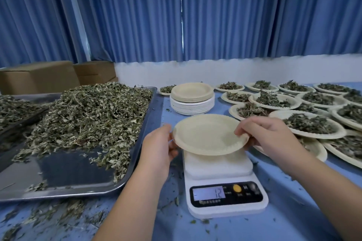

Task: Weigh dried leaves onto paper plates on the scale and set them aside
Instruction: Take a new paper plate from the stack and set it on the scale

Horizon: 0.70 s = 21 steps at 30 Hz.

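Observation:
An empty beige paper plate (207,135) hangs just above the white scale (219,168), gripped on both sides. My left hand (158,145) pinches its left rim and my right hand (262,133) pinches its right rim. The scale's display (208,193) reads 12. A big heap of dried leaves (88,111) fills the steel tray (78,191) to the left. A stack of unused paper plates (192,98) stands behind the scale.
Several paper plates with leaf portions (309,123) crowd the table to the right, close to my right hand. Cardboard boxes (39,76) stand behind the tray. Loose leaf bits litter the blue tablecloth (172,227). Blue curtains hang behind.

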Tool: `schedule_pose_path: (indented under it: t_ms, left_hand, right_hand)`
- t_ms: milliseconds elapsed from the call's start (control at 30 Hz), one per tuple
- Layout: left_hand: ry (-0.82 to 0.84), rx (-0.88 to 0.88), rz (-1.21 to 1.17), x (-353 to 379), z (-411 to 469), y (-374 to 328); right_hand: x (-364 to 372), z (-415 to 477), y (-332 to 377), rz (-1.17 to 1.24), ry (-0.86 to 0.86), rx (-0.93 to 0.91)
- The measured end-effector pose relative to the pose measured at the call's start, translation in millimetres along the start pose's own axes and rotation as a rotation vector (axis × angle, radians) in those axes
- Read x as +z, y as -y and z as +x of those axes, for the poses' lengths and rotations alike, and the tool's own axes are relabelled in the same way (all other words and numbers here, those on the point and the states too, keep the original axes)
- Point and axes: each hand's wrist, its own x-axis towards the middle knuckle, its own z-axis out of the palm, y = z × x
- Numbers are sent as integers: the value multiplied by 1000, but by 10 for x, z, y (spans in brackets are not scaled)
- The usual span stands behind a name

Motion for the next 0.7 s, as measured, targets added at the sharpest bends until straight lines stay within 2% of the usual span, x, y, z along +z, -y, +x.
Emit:
schedule_pose_path:
  t_ms: [200, 433, 567, 700]
  left_hand:
    - [-44, 103, 265, -39, -62, 22]
    - [-89, 348, 667, -64, -151, 27]
    - [-118, 416, 944, -76, -200, 25]
    - [-167, 473, 1035, -86, -245, -8]
  right_hand:
    - [-54, -26, -35, -99, 57, 35]
    - [-123, -38, -75, -368, 119, -101]
    - [-142, -23, -90, -371, 86, -126]
    - [-155, 5, -95, -415, 31, -150]
